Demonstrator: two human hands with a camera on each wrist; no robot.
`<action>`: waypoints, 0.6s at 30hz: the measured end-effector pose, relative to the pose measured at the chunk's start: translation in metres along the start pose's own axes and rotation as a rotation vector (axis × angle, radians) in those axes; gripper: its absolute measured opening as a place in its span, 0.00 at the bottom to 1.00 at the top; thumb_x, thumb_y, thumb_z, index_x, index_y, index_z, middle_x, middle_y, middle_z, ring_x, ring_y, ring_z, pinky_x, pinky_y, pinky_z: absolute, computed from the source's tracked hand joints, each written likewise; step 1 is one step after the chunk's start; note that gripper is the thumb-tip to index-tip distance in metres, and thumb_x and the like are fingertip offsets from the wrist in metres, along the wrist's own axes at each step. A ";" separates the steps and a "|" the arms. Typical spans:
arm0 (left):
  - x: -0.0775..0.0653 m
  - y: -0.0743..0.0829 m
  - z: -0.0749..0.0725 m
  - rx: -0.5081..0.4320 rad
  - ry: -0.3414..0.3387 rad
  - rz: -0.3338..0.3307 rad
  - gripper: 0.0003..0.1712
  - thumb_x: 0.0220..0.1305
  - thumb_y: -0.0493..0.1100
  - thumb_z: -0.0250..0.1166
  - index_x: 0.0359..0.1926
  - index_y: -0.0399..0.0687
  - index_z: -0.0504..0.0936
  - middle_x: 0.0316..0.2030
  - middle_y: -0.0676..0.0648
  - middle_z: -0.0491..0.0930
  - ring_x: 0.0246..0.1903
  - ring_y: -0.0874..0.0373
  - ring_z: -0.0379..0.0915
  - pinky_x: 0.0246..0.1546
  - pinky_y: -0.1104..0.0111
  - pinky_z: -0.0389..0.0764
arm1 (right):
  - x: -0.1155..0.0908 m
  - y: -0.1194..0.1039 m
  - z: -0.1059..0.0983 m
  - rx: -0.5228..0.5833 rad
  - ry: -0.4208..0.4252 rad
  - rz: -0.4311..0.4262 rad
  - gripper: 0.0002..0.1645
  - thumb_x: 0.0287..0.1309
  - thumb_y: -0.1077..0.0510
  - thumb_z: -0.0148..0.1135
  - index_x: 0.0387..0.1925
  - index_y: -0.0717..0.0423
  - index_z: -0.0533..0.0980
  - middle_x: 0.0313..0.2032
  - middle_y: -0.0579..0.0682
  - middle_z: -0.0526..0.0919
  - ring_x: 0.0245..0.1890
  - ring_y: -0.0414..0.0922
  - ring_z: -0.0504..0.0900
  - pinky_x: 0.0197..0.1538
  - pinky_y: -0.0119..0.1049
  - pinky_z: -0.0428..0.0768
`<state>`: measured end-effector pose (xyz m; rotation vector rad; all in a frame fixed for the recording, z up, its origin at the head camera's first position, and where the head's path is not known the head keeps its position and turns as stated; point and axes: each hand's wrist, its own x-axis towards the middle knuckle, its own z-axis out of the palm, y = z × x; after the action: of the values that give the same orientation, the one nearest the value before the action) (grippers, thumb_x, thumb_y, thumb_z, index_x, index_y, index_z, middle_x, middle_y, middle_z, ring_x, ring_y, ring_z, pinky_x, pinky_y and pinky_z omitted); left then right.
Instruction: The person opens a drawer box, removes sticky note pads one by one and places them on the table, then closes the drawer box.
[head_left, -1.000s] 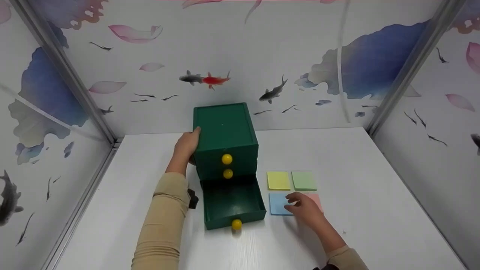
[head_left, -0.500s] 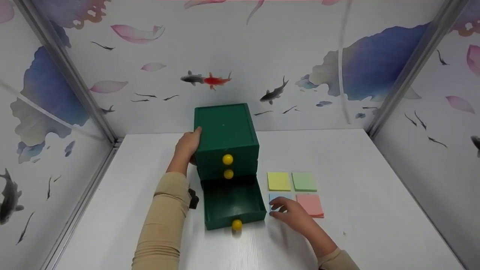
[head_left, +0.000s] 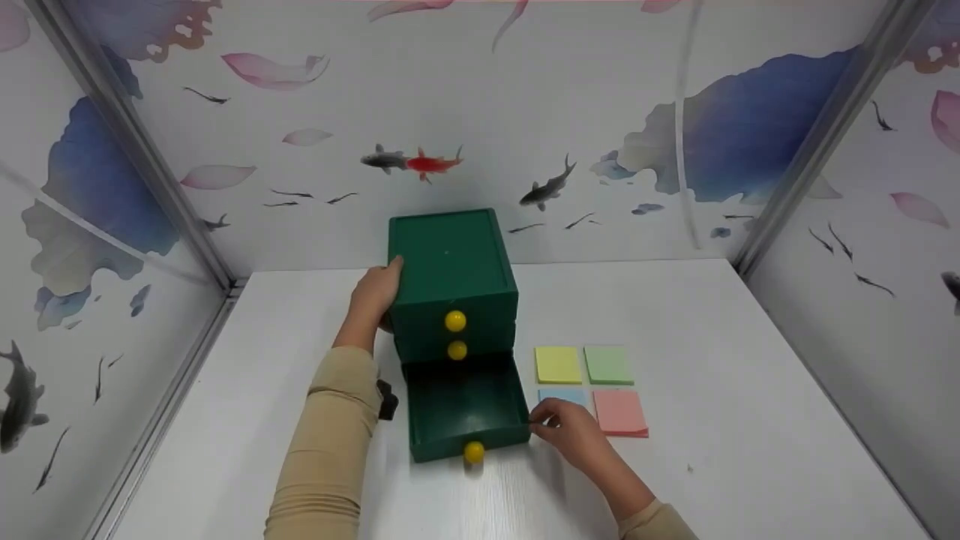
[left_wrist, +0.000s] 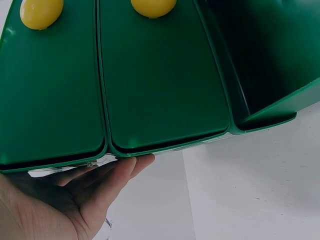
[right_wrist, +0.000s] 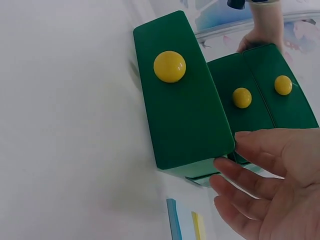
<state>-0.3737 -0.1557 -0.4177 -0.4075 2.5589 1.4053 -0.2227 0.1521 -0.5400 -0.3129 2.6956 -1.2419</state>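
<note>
A green drawer cabinet with yellow round knobs stands at the back of the white table, its bottom drawer pulled out, nothing visible inside. My left hand grips the cabinet's left side, thumb at the top edge; in the left wrist view its fingers lie against the side wall. My right hand is at the drawer's front right corner. In the right wrist view, thumb and index finger of that hand pinch the drawer's side wall while the other fingers are loosely bent.
Right of the drawer lie sticky note pads: yellow, green, pink and blue, the last partly hidden by my right hand. White walls printed with fish and petals enclose the table.
My right hand has moved left from above the blue and pink pads to the drawer's right rim, uncovering the pink pad. The left hand stays on the cabinet.
</note>
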 end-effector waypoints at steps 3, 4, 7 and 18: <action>-0.001 0.000 0.000 0.005 -0.004 0.008 0.43 0.73 0.67 0.36 0.72 0.38 0.60 0.62 0.34 0.68 0.47 0.40 0.75 0.30 0.56 0.85 | 0.001 0.001 0.004 -0.036 0.043 -0.005 0.03 0.57 0.64 0.68 0.33 0.55 0.81 0.31 0.43 0.81 0.32 0.42 0.75 0.35 0.37 0.78; -0.001 0.000 0.000 0.002 -0.007 0.007 0.43 0.73 0.67 0.36 0.72 0.38 0.60 0.62 0.34 0.67 0.47 0.40 0.75 0.30 0.56 0.85 | 0.001 0.002 0.006 -0.044 0.052 -0.002 0.03 0.57 0.64 0.68 0.32 0.54 0.81 0.30 0.42 0.81 0.31 0.42 0.75 0.34 0.37 0.77; -0.001 0.000 0.001 -0.003 -0.009 0.002 0.43 0.73 0.67 0.36 0.72 0.39 0.60 0.61 0.33 0.68 0.46 0.39 0.76 0.29 0.56 0.85 | 0.001 0.003 0.008 -0.043 0.074 -0.008 0.02 0.57 0.62 0.69 0.31 0.55 0.81 0.29 0.42 0.80 0.31 0.41 0.74 0.33 0.37 0.76; 0.001 0.000 0.001 -0.001 -0.001 -0.006 0.43 0.73 0.67 0.36 0.71 0.39 0.61 0.59 0.33 0.70 0.43 0.40 0.77 0.28 0.56 0.85 | 0.007 0.006 0.022 0.009 0.175 -0.064 0.04 0.58 0.63 0.68 0.29 0.53 0.82 0.27 0.42 0.79 0.30 0.41 0.74 0.33 0.35 0.77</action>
<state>-0.3746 -0.1548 -0.4181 -0.4145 2.5537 1.4048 -0.2252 0.1381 -0.5596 -0.3043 2.8460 -1.3584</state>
